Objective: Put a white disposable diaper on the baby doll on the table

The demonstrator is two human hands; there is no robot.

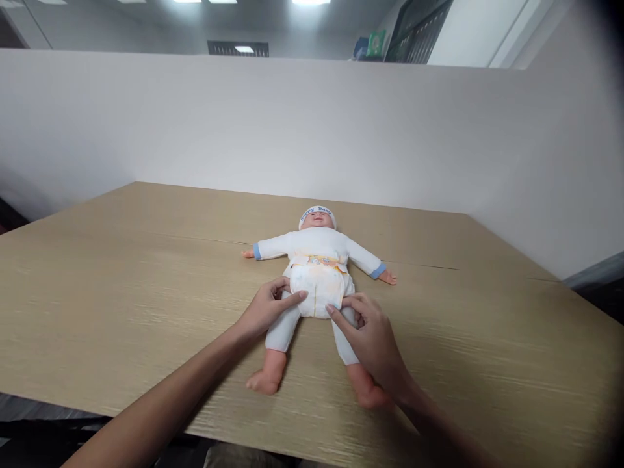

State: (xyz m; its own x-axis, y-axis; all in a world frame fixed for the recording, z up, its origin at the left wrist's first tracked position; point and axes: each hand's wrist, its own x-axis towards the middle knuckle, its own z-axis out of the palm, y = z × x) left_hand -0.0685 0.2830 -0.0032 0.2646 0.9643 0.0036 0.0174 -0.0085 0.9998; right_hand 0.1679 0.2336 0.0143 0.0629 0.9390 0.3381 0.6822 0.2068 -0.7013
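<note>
A baby doll in a white outfit with blue cuffs and a lettered white cap lies on its back, its arms spread and its feet towards me. Around its hips sits a white diaper with a coloured printed band at the waist and a yellow line down the front. My left hand grips the diaper's edge at the leg on the left, thumb on top. At the other leg, my right hand pinches the opposite edge between thumb and fingers. Parts of the fingertips are hidden beneath the diaper.
The doll rests on a wide wooden table with visible seams. A white partition rises behind the table's far edge and continues on the right. Ceiling lights and a green item show beyond it.
</note>
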